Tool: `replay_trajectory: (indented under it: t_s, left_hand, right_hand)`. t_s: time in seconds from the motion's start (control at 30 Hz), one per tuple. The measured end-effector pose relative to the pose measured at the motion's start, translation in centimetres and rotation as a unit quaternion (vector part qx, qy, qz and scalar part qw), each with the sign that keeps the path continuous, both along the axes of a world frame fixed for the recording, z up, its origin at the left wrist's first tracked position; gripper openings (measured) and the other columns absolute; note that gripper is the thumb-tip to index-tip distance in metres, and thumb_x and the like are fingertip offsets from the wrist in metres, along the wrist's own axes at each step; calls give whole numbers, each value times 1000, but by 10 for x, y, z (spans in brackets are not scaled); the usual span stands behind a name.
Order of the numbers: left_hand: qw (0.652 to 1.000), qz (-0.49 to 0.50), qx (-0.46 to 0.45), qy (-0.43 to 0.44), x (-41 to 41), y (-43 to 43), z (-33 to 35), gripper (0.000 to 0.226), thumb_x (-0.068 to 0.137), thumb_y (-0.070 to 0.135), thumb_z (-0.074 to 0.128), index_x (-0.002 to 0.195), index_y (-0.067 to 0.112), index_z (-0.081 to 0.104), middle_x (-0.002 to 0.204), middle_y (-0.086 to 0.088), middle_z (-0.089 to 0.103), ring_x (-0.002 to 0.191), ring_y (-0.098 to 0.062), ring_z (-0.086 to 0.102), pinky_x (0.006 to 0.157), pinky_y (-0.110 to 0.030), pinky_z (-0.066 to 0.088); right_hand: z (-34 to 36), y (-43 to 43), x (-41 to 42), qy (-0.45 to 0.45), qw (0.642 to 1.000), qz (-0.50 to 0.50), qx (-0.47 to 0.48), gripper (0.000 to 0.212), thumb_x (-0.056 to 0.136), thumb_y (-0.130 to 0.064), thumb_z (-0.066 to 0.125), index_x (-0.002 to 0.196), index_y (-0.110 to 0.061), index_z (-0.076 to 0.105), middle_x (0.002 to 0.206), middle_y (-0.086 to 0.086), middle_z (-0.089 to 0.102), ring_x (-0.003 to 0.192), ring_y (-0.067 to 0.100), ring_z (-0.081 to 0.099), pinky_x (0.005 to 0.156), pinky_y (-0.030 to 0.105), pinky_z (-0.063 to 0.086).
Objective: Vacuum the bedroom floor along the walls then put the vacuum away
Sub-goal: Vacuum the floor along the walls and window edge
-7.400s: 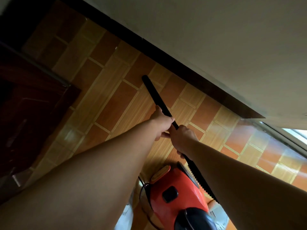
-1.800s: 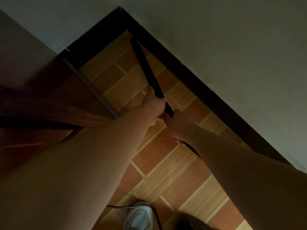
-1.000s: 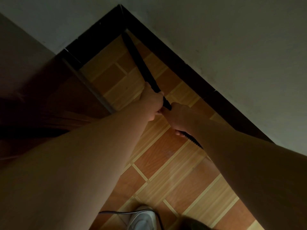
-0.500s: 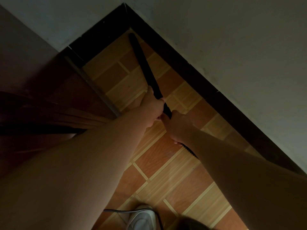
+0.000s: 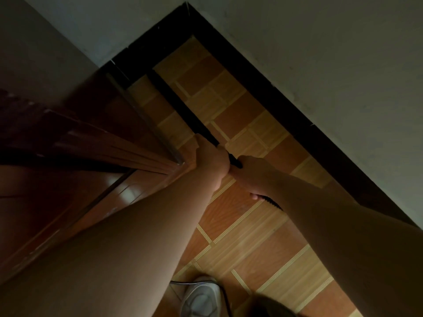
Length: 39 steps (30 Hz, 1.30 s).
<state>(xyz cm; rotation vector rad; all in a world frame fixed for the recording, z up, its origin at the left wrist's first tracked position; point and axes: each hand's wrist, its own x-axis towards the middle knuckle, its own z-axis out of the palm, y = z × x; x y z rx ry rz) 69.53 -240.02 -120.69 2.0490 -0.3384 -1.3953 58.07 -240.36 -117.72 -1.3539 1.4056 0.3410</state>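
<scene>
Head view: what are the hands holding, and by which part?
Both grip the black vacuum wand: the left hand round its near end, the right hand just behind, where the ribbed hose starts.

Two hands, one vacuum wand, one white shoe, one door.

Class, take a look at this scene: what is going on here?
A person is vacuuming a tiled floor. The left hand grips the black vacuum wand further forward, and the right hand grips it just behind, where the ribbed hose begins. The wand's tip lies near the dark skirting board by the room corner, beside a wooden door. A white shoe and a thin cable show at the bottom.
</scene>
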Motion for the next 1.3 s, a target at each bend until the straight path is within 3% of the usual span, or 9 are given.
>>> replay_trajectory:
  t_s: [0.13, 0.33, 0.5, 0.63, 0.73, 0.87, 1.03, 1.17, 1.3]
  left_hand:
    - [1000, 21, 9, -17, 2, 5, 0, 70, 108, 11, 42, 164, 35, 6, 152, -11, 45, 127, -32, 57, 104, -49, 53]
    - [1000, 23, 10, -16, 2, 5, 1, 69, 107, 9, 43, 163, 34, 10, 152, -15, 44, 127, -34, 57, 102, -54, 54]
    - [1000, -13, 13, -9, -5, 5, 0, 66, 108, 10, 44, 163, 25, 11, 152, -15, 46, 128, -33, 58, 105, -51, 53]
    - [999, -54, 1, -2, -20, 1, 4, 74, 108, 11, 45, 164, 33, 1, 153, -15, 45, 128, -32, 58, 104, -51, 54]
    - [997, -74, -7, 12, -23, -10, 6, 74, 107, 11, 46, 163, 38, 6, 140, -10, 55, 115, -28, 64, 96, -50, 59]
    - [997, -65, 18, 33, -19, -24, 9, 71, 108, 17, 48, 162, 43, 10, 104, 2, 60, 100, -25, 68, 88, -50, 62]
    - [996, -74, 0, 54, -10, -32, 11, 73, 106, 14, 54, 162, 43, 17, 137, -5, 59, 88, -14, 66, 53, -28, 60]
    - [996, -73, -9, 58, -5, -35, 10, 75, 105, 15, 57, 161, 45, 19, 142, -6, 56, 90, -14, 66, 55, -29, 60]
    - [993, -102, 1, 64, -4, -39, 13, 78, 103, 17, 60, 161, 46, 17, 147, -11, 53, 110, -26, 68, 52, -27, 59]
  right_hand:
    - [3, -2, 4, 4, 1000, 17, -1, 40, 104, -57, 38, 84, -25, 49, 60, 7, 59, 35, 14, 51, 38, 22, 42]
    - [-2, 0, 5, 2, 1000, 24, -12, 40, 103, -60, 36, 88, -25, 49, 66, 9, 63, 43, 19, 58, 42, 26, 46]
    - [-5, 7, -4, 29, 999, 29, -32, 43, 104, -60, 34, 95, -21, 48, 68, 9, 65, 41, 18, 60, 40, 26, 47]
    - [-6, 9, -17, 49, 998, 13, -41, 43, 105, -57, 32, 103, -17, 47, 70, 10, 63, 41, 17, 58, 38, 25, 46]
    - [-5, 3, -22, 41, 998, -10, -45, 44, 106, -56, 34, 104, -14, 48, 70, 11, 63, 39, 16, 57, 37, 23, 44]
    - [-3, -4, -20, 32, 998, -35, -43, 48, 105, -58, 35, 113, -12, 49, 76, 12, 65, 45, 18, 59, 38, 24, 46]
    - [-5, -10, -14, 13, 997, -70, -37, 52, 104, -60, 36, 117, -13, 51, 77, 12, 66, 46, 20, 59, 43, 28, 49]
    - [-7, -12, -9, 12, 996, -85, -38, 53, 104, -60, 35, 121, -12, 51, 82, 14, 66, 47, 20, 58, 41, 27, 47]
    - [-9, -12, -8, 10, 994, -106, -30, 55, 103, -61, 36, 122, -13, 52, 89, 19, 68, 49, 22, 60, 42, 28, 48]
